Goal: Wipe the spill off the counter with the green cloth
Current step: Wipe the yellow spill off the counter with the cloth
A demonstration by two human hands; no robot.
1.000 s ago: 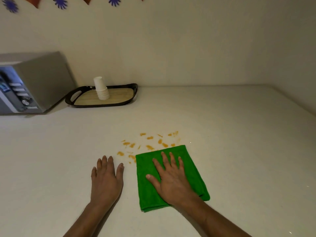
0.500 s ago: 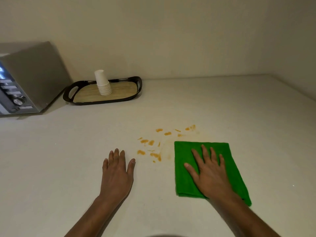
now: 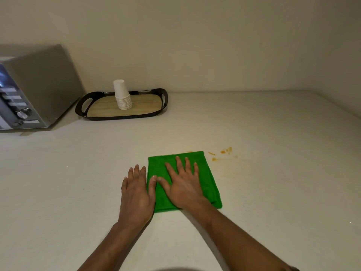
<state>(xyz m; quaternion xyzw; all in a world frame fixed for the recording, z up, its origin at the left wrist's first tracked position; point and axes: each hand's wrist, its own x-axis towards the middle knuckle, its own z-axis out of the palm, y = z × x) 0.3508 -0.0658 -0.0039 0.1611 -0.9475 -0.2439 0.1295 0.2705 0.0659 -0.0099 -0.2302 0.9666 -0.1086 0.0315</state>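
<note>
The folded green cloth (image 3: pixel 209 174) lies flat on the pale counter (image 3: pixel 277 196) in front of me. My right hand (image 3: pixel 183 185) presses down on it, palm flat and fingers spread. To the left of the cloth, my left hand (image 3: pixel 135 192) rests flat on the counter with its thumb touching the cloth's left edge. A few orange spill spots (image 3: pixel 224 152) and a faint smear show just beyond the cloth's far right corner. Whatever lies under the cloth is hidden.
A silver microwave (image 3: pixel 39 85) stands at the far left against the wall. Beside it is a black-rimmed tray (image 3: pixel 121 117) with a stack of white paper cups (image 3: pixel 122 96). The counter ends at walls at the back and right.
My right hand has slid the cloth left over most of the orange spots, up against my left hand. Only a few spots and a smear remain at its right.
</note>
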